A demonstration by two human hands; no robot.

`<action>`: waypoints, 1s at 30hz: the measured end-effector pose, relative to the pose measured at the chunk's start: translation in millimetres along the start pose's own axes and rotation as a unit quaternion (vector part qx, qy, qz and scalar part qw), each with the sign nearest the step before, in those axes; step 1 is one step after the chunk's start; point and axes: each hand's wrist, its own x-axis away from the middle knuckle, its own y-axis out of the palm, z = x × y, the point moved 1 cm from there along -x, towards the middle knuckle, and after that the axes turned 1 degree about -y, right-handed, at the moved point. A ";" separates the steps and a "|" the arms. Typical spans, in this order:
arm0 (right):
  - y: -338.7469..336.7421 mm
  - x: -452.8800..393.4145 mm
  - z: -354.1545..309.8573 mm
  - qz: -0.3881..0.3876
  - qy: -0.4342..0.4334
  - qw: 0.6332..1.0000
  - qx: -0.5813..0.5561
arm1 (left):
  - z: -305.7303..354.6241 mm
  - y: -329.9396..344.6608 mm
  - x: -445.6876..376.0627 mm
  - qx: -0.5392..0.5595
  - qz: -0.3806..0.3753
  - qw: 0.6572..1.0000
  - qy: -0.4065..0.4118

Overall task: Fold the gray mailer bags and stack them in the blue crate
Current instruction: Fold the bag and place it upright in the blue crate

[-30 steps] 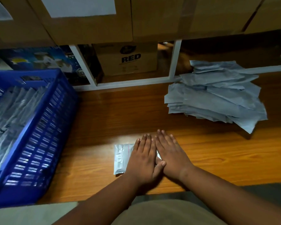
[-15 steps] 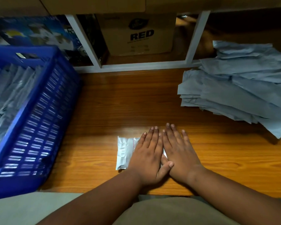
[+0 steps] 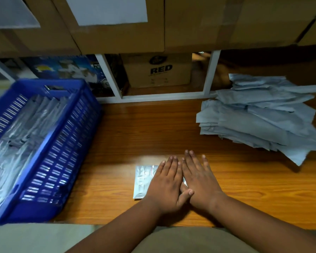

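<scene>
A folded gray mailer bag (image 3: 142,180) lies on the wooden table (image 3: 135,136) near its front edge. My left hand (image 3: 165,185) and my right hand (image 3: 200,179) lie flat on it side by side, fingers straight, pressing it down; only the bag's shiny left end shows. The blue crate (image 3: 66,157) stands at the left, holding several folded gray bags (image 3: 20,143). A loose pile of unfolded gray mailer bags (image 3: 259,121) lies at the right back of the table.
Cardboard boxes (image 3: 117,24) sit on a white shelf frame (image 3: 108,77) above the table's back edge. A box marked RED (image 3: 159,70) stands under it. The table's front edge runs just below my wrists.
The camera tilted up a little, so the boxes above show again. Both hands stay flat on the folded bag, almost unmoved.
</scene>
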 end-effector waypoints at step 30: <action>12.8 -27.7 -29.9 0.010 -0.001 0.999 0.033 | -36.7 5.8 10.9 0.007 -0.014 0.999 -0.031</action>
